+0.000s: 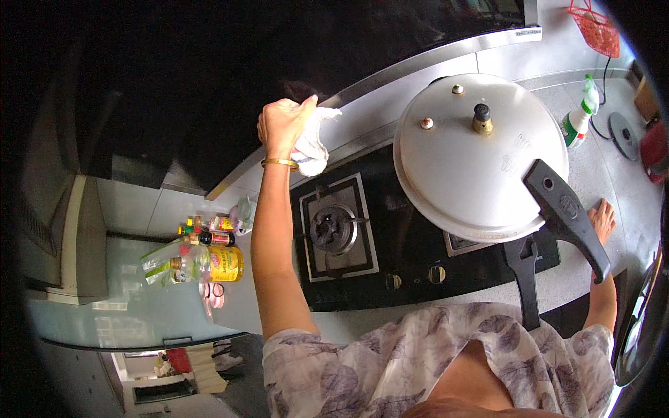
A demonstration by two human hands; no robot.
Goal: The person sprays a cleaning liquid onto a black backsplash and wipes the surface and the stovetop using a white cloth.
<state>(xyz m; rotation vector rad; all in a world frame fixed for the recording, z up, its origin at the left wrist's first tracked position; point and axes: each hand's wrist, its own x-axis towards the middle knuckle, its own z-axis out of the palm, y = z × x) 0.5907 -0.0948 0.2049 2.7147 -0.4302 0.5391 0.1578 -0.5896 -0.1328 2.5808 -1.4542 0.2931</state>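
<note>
My left hand [284, 123] is raised and gripped around a white cloth [312, 149], which hangs below the fist. It is at the lower edge of a dark glossy panel [225, 115], apparently a range hood; I cannot tell whether the cloth touches it. Below that hand lies a black gas hob with a bare burner [333, 230]. A large aluminium pressure cooker [470, 157] with black handles stands over the hob's right side, its lid on. Beyond the lid handle [567, 214], my right hand [603, 220] rests on the grey counter [554, 99], nothing visible in it.
A spray bottle [579, 120] and a round dark lid [623, 135] are behind the cooker. A red basket [597, 28] hangs at upper right. To the left stand an oil bottle [225, 264], several sauce bottles [214, 237] and pink-handled scissors [213, 295]. A black pan [640, 324] is at far right.
</note>
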